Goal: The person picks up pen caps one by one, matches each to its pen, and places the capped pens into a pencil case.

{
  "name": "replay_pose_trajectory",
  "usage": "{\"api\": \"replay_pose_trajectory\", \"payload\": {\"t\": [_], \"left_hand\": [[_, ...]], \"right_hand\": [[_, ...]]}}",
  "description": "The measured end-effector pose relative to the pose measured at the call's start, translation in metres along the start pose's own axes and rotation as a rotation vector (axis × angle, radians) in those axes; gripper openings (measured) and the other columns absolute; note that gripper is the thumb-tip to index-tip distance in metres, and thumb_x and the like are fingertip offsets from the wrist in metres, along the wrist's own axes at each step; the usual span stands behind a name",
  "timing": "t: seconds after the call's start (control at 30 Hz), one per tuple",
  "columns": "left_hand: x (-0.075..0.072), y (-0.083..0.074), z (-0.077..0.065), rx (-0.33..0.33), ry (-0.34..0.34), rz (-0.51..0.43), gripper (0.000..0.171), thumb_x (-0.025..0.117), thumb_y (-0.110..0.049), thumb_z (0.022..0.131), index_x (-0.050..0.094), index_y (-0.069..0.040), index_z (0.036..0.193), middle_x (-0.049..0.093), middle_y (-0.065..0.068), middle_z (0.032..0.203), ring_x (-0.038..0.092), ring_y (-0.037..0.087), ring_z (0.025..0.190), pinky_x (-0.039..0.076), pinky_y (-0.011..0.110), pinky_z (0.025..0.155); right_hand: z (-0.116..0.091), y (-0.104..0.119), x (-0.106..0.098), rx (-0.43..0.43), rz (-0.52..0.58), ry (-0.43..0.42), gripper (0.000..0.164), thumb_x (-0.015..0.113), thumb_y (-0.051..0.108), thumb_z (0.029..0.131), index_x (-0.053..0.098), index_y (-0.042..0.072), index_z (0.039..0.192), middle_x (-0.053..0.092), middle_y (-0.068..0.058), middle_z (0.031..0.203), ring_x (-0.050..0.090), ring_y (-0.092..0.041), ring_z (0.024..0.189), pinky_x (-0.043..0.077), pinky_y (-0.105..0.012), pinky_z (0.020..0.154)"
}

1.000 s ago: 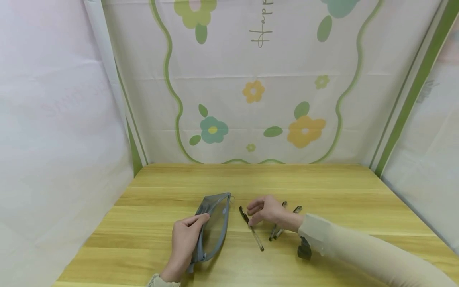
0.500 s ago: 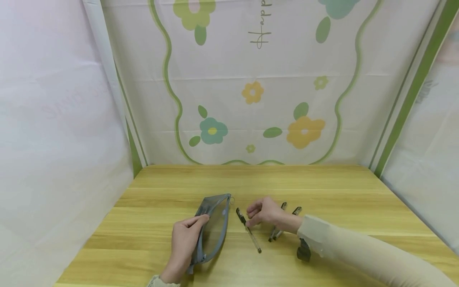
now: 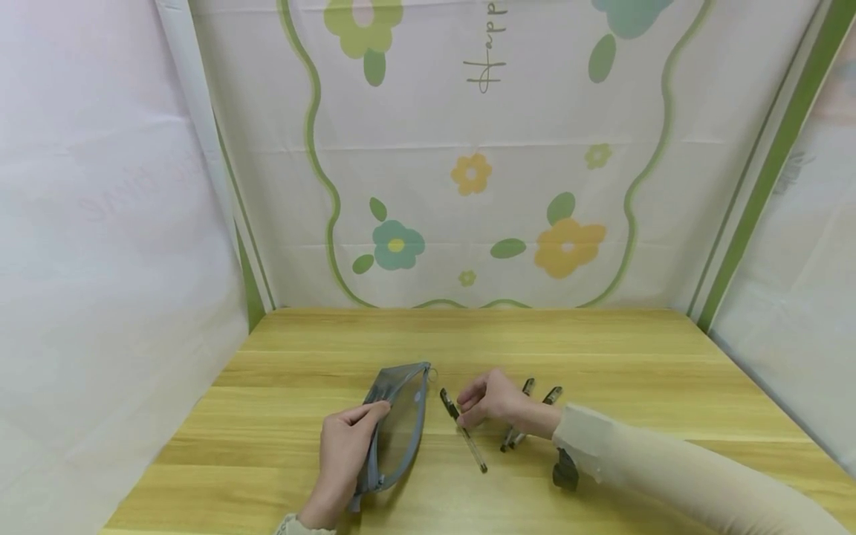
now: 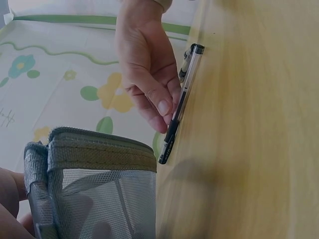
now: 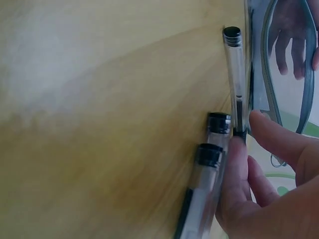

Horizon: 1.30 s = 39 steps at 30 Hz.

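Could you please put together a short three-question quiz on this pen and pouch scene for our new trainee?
1. True or false: the left hand holds the mesh pouch.
2. How many pens lie on the table in all?
3. The right hand touches: A) the nearest pen; B) the pouch; C) nothing.

Key: 1 true; 2 three, the other two lie under the right wrist; 3 A, fingers rest on its dark grip.

Makeshift recording booth: wooden table (image 3: 602,349) boxed in by a flowered cloth (image 3: 481,193) at the far side and plain white sheets (image 3: 100,260) left and right.
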State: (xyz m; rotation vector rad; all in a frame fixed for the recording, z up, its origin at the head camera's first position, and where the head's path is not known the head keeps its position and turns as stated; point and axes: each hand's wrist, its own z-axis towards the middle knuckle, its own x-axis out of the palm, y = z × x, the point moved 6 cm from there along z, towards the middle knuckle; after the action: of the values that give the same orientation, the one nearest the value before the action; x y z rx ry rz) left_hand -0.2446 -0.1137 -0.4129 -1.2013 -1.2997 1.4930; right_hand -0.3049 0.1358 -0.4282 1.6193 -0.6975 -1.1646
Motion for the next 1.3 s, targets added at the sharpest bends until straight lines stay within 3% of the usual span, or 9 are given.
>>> {"api": "replay_pose_trajectory", "payload": {"t": [0.23, 0.57, 0.83, 1.3], "left_hand": [[-0.001, 0.000, -0.002, -0.010, -0.002, 0.006, 0.020, 0.077, -0.027, 0.085, 0.080, -0.010, 0.096, 0.072, 0.005, 0.106, 0.059, 0.029, 0.117, 0.043, 0.048, 0.102], [-0.002, 0.004, -0.003, -0.023, 0.009, 0.002, 0.020, 0.077, -0.028, 0.086, 0.080, -0.010, 0.096, 0.072, 0.006, 0.108, 0.058, 0.031, 0.119, 0.041, 0.051, 0.103], [-0.002, 0.005, -0.003, -0.024, 0.005, 0.002, 0.021, 0.077, -0.029, 0.086, 0.080, -0.011, 0.097, 0.072, 0.005, 0.107, 0.057, 0.031, 0.119, 0.041, 0.052, 0.103], [-0.001, 0.000, -0.001, -0.023, 0.004, -0.006, 0.024, 0.078, -0.030, 0.085, 0.080, -0.010, 0.097, 0.072, 0.006, 0.109, 0.057, 0.033, 0.120, 0.041, 0.053, 0.103]], "right_hand": [[0.002, 0.002, 0.004, -0.036, -0.003, 0.022, 0.032, 0.086, -0.002, 0.070, 0.070, -0.008, 0.097, 0.068, -0.014, 0.086, 0.064, -0.021, 0.077, 0.058, -0.035, 0.069], [0.008, 0.004, 0.012, -0.016, -0.163, 0.080, 0.016, 0.087, 0.003, 0.071, 0.074, 0.001, 0.082, 0.071, -0.004, 0.074, 0.068, -0.021, 0.068, 0.058, -0.034, 0.068], [0.009, 0.002, 0.019, 0.041, -0.106, 0.094, 0.010, 0.081, -0.005, 0.071, 0.074, 0.002, 0.070, 0.069, -0.010, 0.066, 0.068, -0.029, 0.058, 0.059, -0.037, 0.055], [0.009, -0.003, 0.013, 0.090, -0.064, 0.054, 0.005, 0.079, -0.004, 0.074, 0.075, -0.002, 0.076, 0.070, -0.012, 0.069, 0.068, -0.027, 0.058, 0.059, -0.036, 0.055]]}}
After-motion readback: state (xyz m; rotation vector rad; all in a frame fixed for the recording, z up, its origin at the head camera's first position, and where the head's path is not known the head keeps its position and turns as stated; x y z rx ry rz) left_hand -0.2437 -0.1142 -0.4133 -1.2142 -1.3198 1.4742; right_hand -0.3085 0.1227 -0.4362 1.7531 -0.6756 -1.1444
